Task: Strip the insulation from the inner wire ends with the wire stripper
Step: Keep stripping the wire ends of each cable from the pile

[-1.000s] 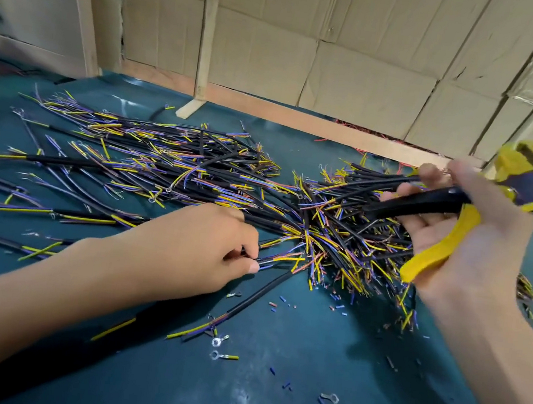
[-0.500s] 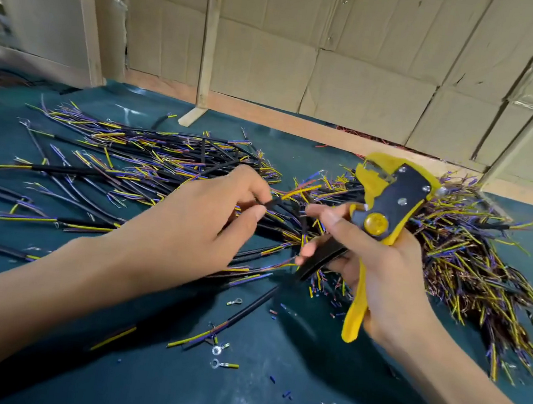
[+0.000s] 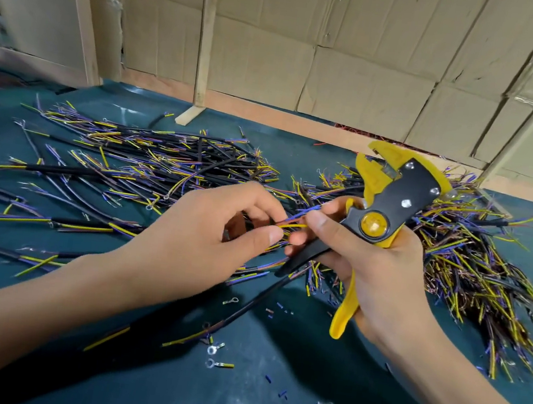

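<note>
My left hand point(image 3: 200, 237) pinches a black cable just behind its bared end, where a yellow inner wire point(image 3: 294, 226) and a blue inner wire point(image 3: 304, 210) stick out to the right. My right hand point(image 3: 374, 265) grips the yellow and black wire stripper point(image 3: 389, 200) upright by its handles, jaws pointing up and away. The thumb and forefinger of that hand also touch the tips of the inner wires. The stripper's jaws hold no wire.
A pile of black cables point(image 3: 148, 167) with yellow and blue ends lies at the left on the dark green table point(image 3: 267, 403). A second heap of cables point(image 3: 472, 260) lies at the right. Ring terminals point(image 3: 214, 350) and bits of cut insulation point(image 3: 281, 395) litter the near table. Cardboard walls point(image 3: 343, 60) stand behind.
The left hand lifted a cable from the pile toward the middle. The right hand brought the stripper in from the far right, turned it upright, and its fingers now meet the wire ends.
</note>
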